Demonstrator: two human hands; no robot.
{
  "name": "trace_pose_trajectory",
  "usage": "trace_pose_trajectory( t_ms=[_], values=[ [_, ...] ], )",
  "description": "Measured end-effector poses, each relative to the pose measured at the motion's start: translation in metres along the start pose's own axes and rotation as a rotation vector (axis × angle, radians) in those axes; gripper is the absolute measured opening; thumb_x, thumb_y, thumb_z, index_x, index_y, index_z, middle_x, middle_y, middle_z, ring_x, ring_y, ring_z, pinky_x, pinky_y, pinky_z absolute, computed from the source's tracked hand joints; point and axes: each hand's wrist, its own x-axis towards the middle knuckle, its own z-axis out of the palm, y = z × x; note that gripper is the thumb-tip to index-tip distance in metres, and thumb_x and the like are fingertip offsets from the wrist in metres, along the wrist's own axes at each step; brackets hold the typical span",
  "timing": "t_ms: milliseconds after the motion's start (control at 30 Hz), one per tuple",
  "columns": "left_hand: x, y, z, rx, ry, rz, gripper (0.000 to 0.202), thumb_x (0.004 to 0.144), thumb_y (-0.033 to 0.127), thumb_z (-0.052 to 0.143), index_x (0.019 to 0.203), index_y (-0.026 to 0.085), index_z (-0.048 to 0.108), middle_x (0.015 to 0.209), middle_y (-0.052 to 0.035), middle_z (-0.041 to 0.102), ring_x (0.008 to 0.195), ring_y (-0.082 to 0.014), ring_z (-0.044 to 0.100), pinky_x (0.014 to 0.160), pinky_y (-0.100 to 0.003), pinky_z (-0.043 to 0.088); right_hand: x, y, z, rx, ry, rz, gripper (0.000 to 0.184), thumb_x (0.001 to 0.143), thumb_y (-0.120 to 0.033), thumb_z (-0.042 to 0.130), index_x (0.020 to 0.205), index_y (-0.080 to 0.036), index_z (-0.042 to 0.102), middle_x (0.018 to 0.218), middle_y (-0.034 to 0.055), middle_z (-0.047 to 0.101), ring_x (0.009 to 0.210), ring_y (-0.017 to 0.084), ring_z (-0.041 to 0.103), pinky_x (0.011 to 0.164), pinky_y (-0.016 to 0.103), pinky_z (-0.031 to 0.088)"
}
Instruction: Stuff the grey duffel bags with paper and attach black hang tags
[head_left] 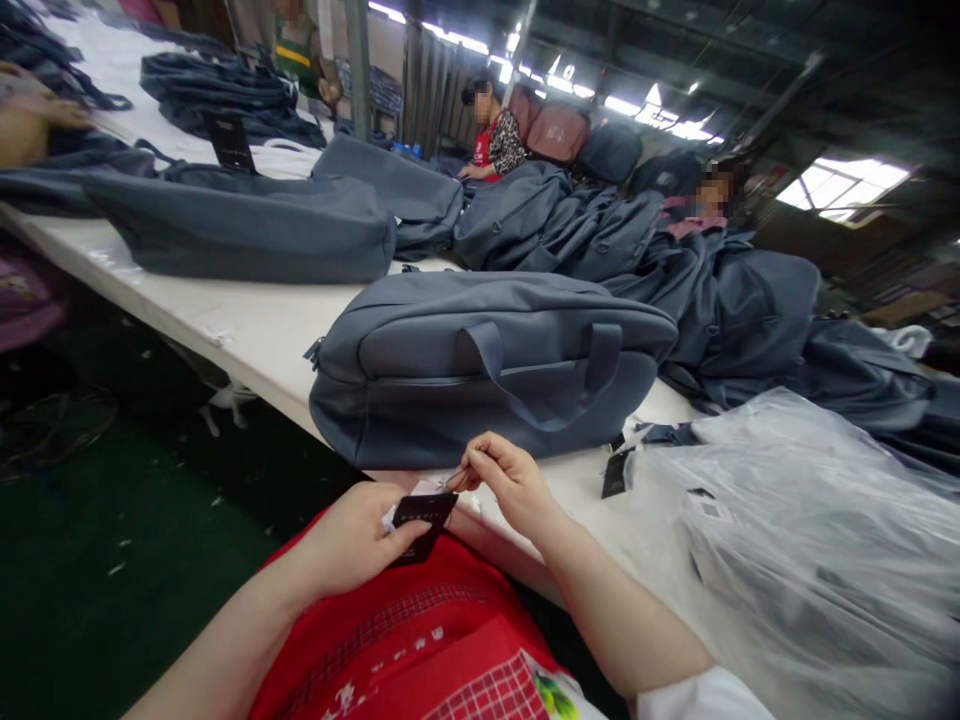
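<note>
My left hand [352, 540] is closed on a small black hang tag [421, 516] with a bit of white paper behind it, held over my red apron. My right hand [510, 482] pinches a thin string or pin at the tag's top edge, fingers pressed together. Just beyond both hands a grey-blue bag [480, 365] with two handles lies on its side on the white table [247, 330], close to the near edge.
Clear plastic bags [810, 520] pile at my right, with another black tag [616, 472] beside them. More grey-blue bags [247, 225] lie along the table and heap at the back right [720, 290]. Two people sit behind the heap. Dark floor lies left.
</note>
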Motion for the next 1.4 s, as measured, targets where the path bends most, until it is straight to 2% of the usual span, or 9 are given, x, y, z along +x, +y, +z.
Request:
trace_pose_trajectory(
  t_ms=[133, 367, 500, 700, 833, 900, 1100, 1267, 1400],
  values=[
    [-0.002, -0.001, 0.004, -0.167, -0.045, -0.042, 0.023, 0.082, 0.035, 0.059, 0.079, 0.015, 0.068, 0.073, -0.0008, 0.066, 0.067, -0.0164, 0.058, 0.064, -0.024, 0.044, 0.004, -0.007, 0.004, 0.249, -0.035, 0.093, 0.034, 0.084, -0.051, 0.062, 0.079, -0.019, 0.051, 0.062, 0.0010, 0.065, 0.058, 0.014, 0.060, 0.062, 0.027, 0.049],
    [-0.008, -0.006, 0.006, -0.571, -0.102, -0.130, 0.036, 0.082, 0.048, 0.062, 0.086, 0.012, 0.066, 0.075, -0.0038, 0.066, 0.066, -0.0162, 0.057, 0.062, -0.025, 0.046, 0.026, -0.045, -0.024, 0.499, 0.269, -0.095, 0.021, 0.083, -0.038, 0.062, 0.086, -0.024, 0.047, 0.066, -0.0046, 0.052, 0.052, 0.009, 0.048, 0.050, 0.019, 0.043],
    [-0.008, -0.006, 0.005, -0.486, -0.069, -0.053, 0.043, 0.088, 0.054, 0.052, 0.083, 0.013, 0.065, 0.075, -0.0038, 0.064, 0.068, -0.0162, 0.056, 0.062, -0.024, 0.046, 0.021, -0.026, -0.003, 0.232, 0.126, 0.016, 0.023, 0.086, -0.044, 0.057, 0.085, -0.022, 0.050, 0.063, -0.0055, 0.054, 0.038, 0.005, 0.023, 0.036, 0.019, 0.019],
    [-0.006, -0.015, 0.005, -0.237, -0.096, -0.044, 0.051, 0.091, 0.057, 0.043, 0.073, 0.013, 0.062, 0.062, -0.0016, 0.058, 0.057, -0.0141, 0.051, 0.053, -0.023, 0.039, 0.004, -0.002, 0.023, -0.442, -0.150, -0.155, 0.020, 0.086, -0.033, 0.060, 0.075, -0.017, 0.067, 0.072, 0.0019, 0.064, 0.067, 0.012, 0.055, 0.063, 0.023, 0.040],
    [-0.004, -0.008, 0.011, 0.300, 0.369, -0.101, 0.033, 0.085, 0.041, 0.057, 0.104, 0.015, 0.066, 0.101, -0.0123, 0.068, 0.091, -0.0284, 0.064, 0.080, -0.038, 0.052, 0.006, 0.005, 0.026, -0.830, -0.075, -0.217, 0.027, 0.090, -0.030, 0.055, 0.068, -0.017, 0.066, 0.067, 0.0030, 0.063, 0.063, 0.013, 0.052, 0.059, 0.025, 0.034],
    [-0.005, 0.000, 0.021, 0.444, 0.568, -0.053, 0.048, 0.081, 0.020, 0.054, 0.128, 0.016, 0.054, 0.129, -0.0149, 0.058, 0.117, -0.0307, 0.056, 0.096, -0.044, 0.049, 0.008, 0.013, 0.032, -0.897, -0.025, -0.203, 0.023, 0.088, -0.025, 0.054, 0.070, -0.017, 0.066, 0.069, 0.0038, 0.064, 0.063, 0.013, 0.053, 0.059, 0.025, 0.033],
    [-0.003, 0.006, 0.045, 0.367, 0.554, 0.083, 0.062, 0.068, 0.006, 0.044, 0.129, 0.014, 0.052, 0.125, -0.0125, 0.061, 0.115, -0.0259, 0.057, 0.104, -0.044, 0.046, 0.009, 0.030, 0.050, -0.605, -0.043, -0.215, 0.018, 0.076, -0.008, 0.051, 0.063, -0.015, 0.061, 0.065, 0.0018, 0.063, 0.060, 0.012, 0.052, 0.058, 0.022, 0.034],
    [-0.006, 0.003, 0.021, 0.134, 0.441, -0.035, 0.041, 0.070, 0.012, 0.048, 0.108, 0.018, 0.062, 0.103, -0.0072, 0.069, 0.094, -0.0236, 0.063, 0.089, -0.039, 0.051, 0.007, 0.010, 0.038, -0.511, -0.211, -0.202, 0.026, 0.086, -0.022, 0.054, 0.062, -0.016, 0.062, 0.064, 0.0007, 0.060, 0.063, 0.011, 0.051, 0.061, 0.023, 0.035],
    [-0.005, 0.007, 0.003, -0.012, 0.297, -0.011, 0.026, 0.075, 0.014, 0.043, 0.091, 0.019, 0.063, 0.083, -0.0030, 0.068, 0.074, -0.0187, 0.062, 0.071, -0.031, 0.048, 0.008, -0.001, 0.028, -0.106, -0.184, 0.066, 0.040, 0.084, -0.045, 0.062, 0.058, -0.015, 0.056, 0.048, -0.0044, 0.042, 0.047, 0.007, 0.035, 0.050, 0.022, 0.027]
  ],
)
